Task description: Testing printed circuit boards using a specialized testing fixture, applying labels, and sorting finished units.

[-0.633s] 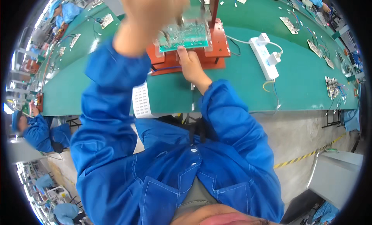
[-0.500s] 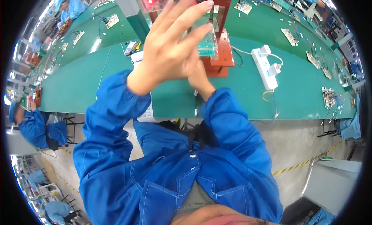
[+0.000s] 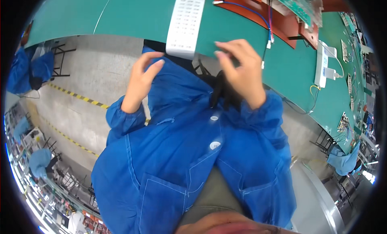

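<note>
Left hand: the left hand (image 3: 142,79) is up in front of the chest. Its fingers are bent and a little apart. It holds nothing. Its fingertips are just under the near end of the white strip.

Right hand: the right hand (image 3: 242,71) is up by the table edge. Its fingers are curled and loose, with small gaps. I see nothing pinched in it. The thin wire ends hang just beside it, to the right.

White strip: a long white strip (image 3: 186,22) with rows of small marks lies on the green table (image 3: 100,12). Its near end sticks out over the table edge, between the two hands.

Wires: a blue wire and a red wire (image 3: 269,30) come down from the red-brown stand (image 3: 258,8) and end in little white tips near the right hand.

Board: a green board (image 3: 296,4) sits on top of the stand, far from the hands.

Power strip: a white power strip (image 3: 322,65) lies on the table to the right, well apart from the hands.

Coat: the person wears a blue coat (image 3: 181,153) with white buttons.

Floor: grey floor with a yellow and black line (image 3: 76,97) on the left.
</note>
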`<state>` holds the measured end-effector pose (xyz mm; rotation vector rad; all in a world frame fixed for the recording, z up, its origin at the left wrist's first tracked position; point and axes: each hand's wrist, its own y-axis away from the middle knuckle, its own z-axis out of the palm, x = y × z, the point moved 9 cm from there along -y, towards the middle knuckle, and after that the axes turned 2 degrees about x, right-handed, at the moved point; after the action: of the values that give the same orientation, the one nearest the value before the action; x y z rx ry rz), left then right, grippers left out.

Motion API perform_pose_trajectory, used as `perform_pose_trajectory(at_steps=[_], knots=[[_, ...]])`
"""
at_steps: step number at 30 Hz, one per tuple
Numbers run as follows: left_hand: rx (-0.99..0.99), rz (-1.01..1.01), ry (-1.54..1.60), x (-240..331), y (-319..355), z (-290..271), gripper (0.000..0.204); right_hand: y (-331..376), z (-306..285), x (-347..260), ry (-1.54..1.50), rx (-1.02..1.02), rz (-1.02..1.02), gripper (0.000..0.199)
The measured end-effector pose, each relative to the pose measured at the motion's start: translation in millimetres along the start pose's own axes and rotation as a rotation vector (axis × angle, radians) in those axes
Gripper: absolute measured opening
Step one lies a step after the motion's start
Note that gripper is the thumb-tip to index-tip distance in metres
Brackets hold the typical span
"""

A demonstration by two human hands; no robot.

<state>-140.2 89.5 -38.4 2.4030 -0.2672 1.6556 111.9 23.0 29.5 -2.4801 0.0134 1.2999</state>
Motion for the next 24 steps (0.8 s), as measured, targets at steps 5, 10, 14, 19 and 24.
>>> perform_pose_trajectory(at_steps=[5, 10, 14, 19, 24], knots=[[-0.323, -0.109, 0.423, -5, -5, 51, 0.025, -6, 43, -15, 0.189, -0.071, -0.206, 0.020], [-0.380, -0.082, 0.507, 4, -10, 58, 0.026, -11, 58, -21, 0.138, -0.071, -0.193, 0.019], [-0.379, -0.095, 0.567, 8, -14, 60, 0.026, -22, 67, -34, 0.092, -0.080, -0.261, 0.021], [-0.379, -0.067, 0.548, 10, -17, 62, 0.028, -30, 65, -44, 0.078, -0.098, -0.373, 0.017], [-0.358, -0.097, 0.454, 5, -18, 62, 0.028, -33, 65, -42, 0.028, -0.082, -0.429, 0.015]])
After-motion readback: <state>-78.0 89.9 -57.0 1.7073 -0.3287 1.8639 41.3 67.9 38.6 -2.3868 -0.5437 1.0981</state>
